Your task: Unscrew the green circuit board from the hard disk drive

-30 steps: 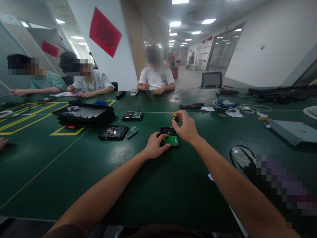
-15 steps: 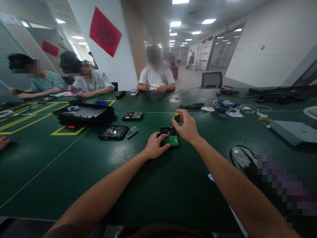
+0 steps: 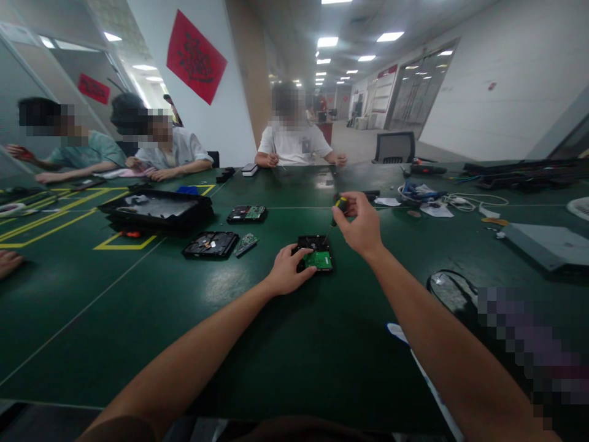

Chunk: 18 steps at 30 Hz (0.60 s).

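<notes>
A hard drive [image 3: 318, 243] with a green circuit board [image 3: 323, 261] lies flat on the dark green table [image 3: 257, 344]. My left hand [image 3: 286, 271] grips its left and near edges, thumb along the near side and fingers reaching over the top. In my right hand [image 3: 364, 226], a small screwdriver [image 3: 340, 203] with a yellow and dark handle is pinched between thumb and fingers. Its thin shaft slants down and left to the drive's upper right part. Whether the tip sits in a screw is too small to tell.
Left of the drive are a loose circuit board [image 3: 247, 244], an opened hard drive [image 3: 210, 245], another drive [image 3: 247, 213] and a black tray [image 3: 197, 216]. On the right lie a grey metal box [image 3: 547, 242] and white cables [image 3: 460, 201]. A person [image 3: 294, 146] sits opposite.
My right hand has shifted right and slightly up with the screwdriver, whose shaft now leans more. My left hand and the hard drive stay put. The person opposite has moved one hand outward.
</notes>
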### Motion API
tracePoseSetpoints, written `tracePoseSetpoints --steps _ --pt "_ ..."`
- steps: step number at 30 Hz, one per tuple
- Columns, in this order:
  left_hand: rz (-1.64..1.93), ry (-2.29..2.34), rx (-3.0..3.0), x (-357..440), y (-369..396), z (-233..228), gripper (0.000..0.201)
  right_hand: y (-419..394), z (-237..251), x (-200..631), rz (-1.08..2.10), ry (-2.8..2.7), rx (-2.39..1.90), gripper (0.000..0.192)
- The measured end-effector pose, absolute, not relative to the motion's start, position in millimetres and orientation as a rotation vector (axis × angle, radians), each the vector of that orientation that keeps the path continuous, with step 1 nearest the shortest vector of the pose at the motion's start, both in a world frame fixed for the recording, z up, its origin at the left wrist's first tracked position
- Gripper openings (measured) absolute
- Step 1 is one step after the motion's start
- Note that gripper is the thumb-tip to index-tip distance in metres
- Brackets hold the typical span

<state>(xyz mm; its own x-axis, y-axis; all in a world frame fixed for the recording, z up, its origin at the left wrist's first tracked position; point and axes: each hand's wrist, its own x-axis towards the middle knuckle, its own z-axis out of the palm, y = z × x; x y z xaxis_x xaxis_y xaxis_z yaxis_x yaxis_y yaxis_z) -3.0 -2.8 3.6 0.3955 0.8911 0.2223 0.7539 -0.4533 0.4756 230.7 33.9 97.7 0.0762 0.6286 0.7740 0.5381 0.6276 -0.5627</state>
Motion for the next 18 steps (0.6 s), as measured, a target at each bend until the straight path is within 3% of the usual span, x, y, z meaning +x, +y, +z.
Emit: tracePoseSetpoints --steps 11,18 --pt "0.594 1.436 2.345 -3.9 -3.1 8.3 0.064 84.4 120.8 279.1 0.098 -1.201 -1.031 0.035" --pt "0.586 1.432 2.345 -3.2 -5.7 11.8 0.065 94.4 139.2 281.7 0.262 -1.354 -1.135 0.027"
